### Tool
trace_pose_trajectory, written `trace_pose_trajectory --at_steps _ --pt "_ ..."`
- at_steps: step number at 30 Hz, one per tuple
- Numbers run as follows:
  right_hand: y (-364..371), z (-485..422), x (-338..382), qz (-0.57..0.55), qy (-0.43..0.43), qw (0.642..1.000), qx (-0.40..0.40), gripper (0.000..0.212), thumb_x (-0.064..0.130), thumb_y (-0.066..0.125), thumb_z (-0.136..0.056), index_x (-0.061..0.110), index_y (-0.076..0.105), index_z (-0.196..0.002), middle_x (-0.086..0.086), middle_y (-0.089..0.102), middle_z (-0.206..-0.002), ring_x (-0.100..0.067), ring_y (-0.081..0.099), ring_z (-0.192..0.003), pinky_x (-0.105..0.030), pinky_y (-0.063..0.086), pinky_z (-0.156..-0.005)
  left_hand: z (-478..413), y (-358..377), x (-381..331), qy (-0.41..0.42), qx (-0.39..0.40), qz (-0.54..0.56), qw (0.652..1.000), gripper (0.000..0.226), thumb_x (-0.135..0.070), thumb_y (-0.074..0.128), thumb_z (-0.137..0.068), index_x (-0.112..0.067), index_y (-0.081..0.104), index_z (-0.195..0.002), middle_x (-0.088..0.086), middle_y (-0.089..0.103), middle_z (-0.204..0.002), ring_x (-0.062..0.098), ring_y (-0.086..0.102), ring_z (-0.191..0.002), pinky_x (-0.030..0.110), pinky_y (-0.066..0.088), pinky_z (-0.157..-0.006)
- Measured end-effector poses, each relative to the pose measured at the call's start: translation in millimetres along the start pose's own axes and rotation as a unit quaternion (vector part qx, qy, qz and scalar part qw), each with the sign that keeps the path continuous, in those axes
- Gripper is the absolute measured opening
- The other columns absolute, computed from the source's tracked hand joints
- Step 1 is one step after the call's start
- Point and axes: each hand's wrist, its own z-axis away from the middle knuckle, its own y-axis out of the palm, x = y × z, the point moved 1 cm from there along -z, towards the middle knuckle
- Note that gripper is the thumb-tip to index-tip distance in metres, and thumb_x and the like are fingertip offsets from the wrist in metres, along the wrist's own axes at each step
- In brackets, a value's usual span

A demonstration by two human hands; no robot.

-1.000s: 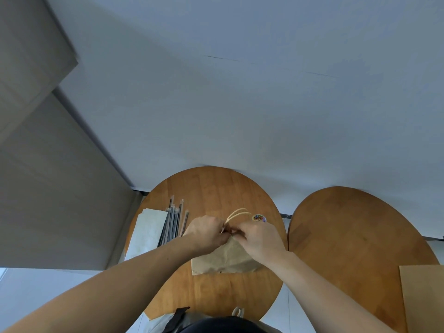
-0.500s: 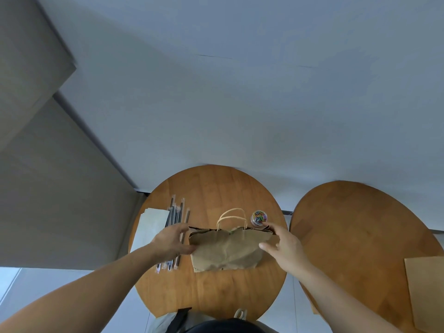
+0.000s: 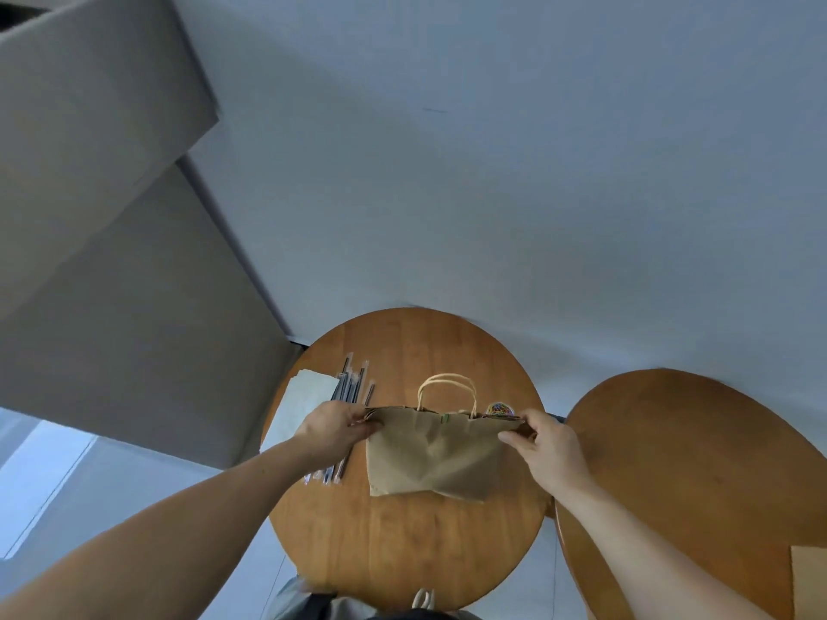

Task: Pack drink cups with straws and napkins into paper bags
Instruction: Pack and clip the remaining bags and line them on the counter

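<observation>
Paper bag [image 3: 432,454] looks light, thin and easily creased, so both hands, left [image 3: 333,429] and right [image 3: 543,445], pinch its top corners

The paper bag [image 3: 432,454] hides most of the cup [image 3: 500,409]; its contents cannot be told

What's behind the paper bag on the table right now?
Behind the paper bag, a small lid with colourful print peeks over its top edge. Whatever is beneath that lid is hidden by the bag.
</observation>
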Motion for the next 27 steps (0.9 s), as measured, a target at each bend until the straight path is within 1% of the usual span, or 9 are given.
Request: trace_pose_trajectory --at_steps 2,7,9,12,15,17,20,24,27 --pt "-13 -4 9 -0.022 -0.015 0.999 -0.02 0.012 0.037 0.072 -0.087 0.029 0.064 -0.092 0.012 0.067 -0.082 -0.007 0.063 -0.076 -0.03 0.053 -0.069 6 -9 -8 0.014 -0.017 0.017 1.0 0.032 -0.043 0.062 -0.095 -0.046 0.062 -0.063 -0.024 0.061 -0.058 -0.003 0.055 -0.055 0.01 0.035 -0.047" --pt "-46 -15 52 -0.127 -0.026 0.987 -0.098 0.018 0.03 0.073 -0.087 0.038 0.057 -0.085 0.015 0.067 -0.078 0.006 0.061 -0.076 -0.011 0.044 -0.059 22 -50 -39 0.082 -0.052 0.077 0.992 0.023 -0.032 0.06 -0.098 -0.049 0.064 -0.084 -0.036 0.064 -0.07 -0.013 0.059 -0.071 0.006 0.041 -0.059" --pt "-55 -19 74 -0.172 -0.029 0.976 -0.133 0.017 0.027 0.071 -0.088 0.037 0.058 -0.087 0.013 0.067 -0.081 0.005 0.061 -0.076 -0.013 0.042 -0.062 28 -70 -50 0.103 -0.072 0.125 0.984 0.02 -0.027 0.059 -0.099 -0.041 0.069 -0.089 -0.028 0.07 -0.077 -0.007 0.063 -0.074 0.007 0.045 -0.064" --pt "-69 -22 113 -0.221 -0.046 0.957 -0.182 0.019 0.024 0.07 -0.09 0.038 0.057 -0.088 0.01 0.067 -0.086 0.003 0.061 -0.075 -0.012 0.043 -0.063 37 -103 -61 0.113 -0.116 0.191 0.968 0.016 -0.023 0.058 -0.1 -0.018 0.073 -0.097 0.002 0.076 -0.085 0.02 0.07 -0.076 0.024 0.056 -0.07" --pt "-83 -24 161 -0.263 -0.073 0.935 -0.227 0.021 0.02 0.072 -0.088 0.037 0.059 -0.088 0.007 0.068 -0.085 -0.003 0.061 -0.07 -0.017 0.046 -0.066 54 -144 -67 0.139 -0.177 0.235 0.946 0.017 -0.026 0.059 -0.099 -0.02 0.074 -0.097 -0.005 0.076 -0.089 0.01 0.069 -0.081 0.014 0.049 -0.07" --pt "-91 -25 197 -0.292 -0.09 0.919 -0.25 0.02 0.02 0.073 -0.087 0.036 0.061 -0.087 0.006 0.066 -0.079 -0.01 0.06 -0.067 -0.025 0.047 -0.067 68 -173 -68 0.158 -0.202 0.265 0.93 0.018 -0.029 0.058 -0.1 -0.02 0.074 -0.099 -0.008 0.076 -0.093 0.007 0.068 -0.087 0.017 0.05 -0.078" --pt "-100 -24 252 -0.337 -0.115 0.892 -0.277 0.018 0.019 0.074 -0.086 0.033 0.064 -0.084 0.01 0.061 -0.062 -0.01 0.054 -0.051 -0.03 0.046 -0.06 91 -215 -68 0.191 -0.25 0.293 0.903 0.017 -0.03 0.059 -0.099 -0.024 0.073 -0.093 -0.012 0.075 -0.088 0.001 0.067 -0.082 0.012 0.051 -0.071" --pt "-107 -19 325 -0.378 -0.154 0.862 -0.301 0.016 0.018 0.074 -0.085 0.03 0.063 -0.084 0.012 0.061 -0.057 -0.01 0.051 -0.043 -0.03 0.046 -0.05 125 -270 -63 0.23 -0.32 0.304 0.867 0.02 -0.029 0.059 -0.099 -0.028 0.069 -0.081 -0.017 0.071 -0.074 -0.008 0.061 -0.066 0.005 0.043 -0.058" --pt "-113 -14 377 -0.393 -0.186 0.846 -0.31 0.015 0.019 0.073 -0.084 0.029 0.063 -0.083 0.015 0.063 -0.06 -0.008 0.053 -0.043 -0.026 0.045 -0.045 148 -308 -59 0.249 -0.368 0.319 0.837 0.021 -0.031 0.059 -0.099 -0.023 0.07 -0.083 -0.006 0.073 -0.077 0.003 0.061 -0.068 0.019 0.049 -0.06"
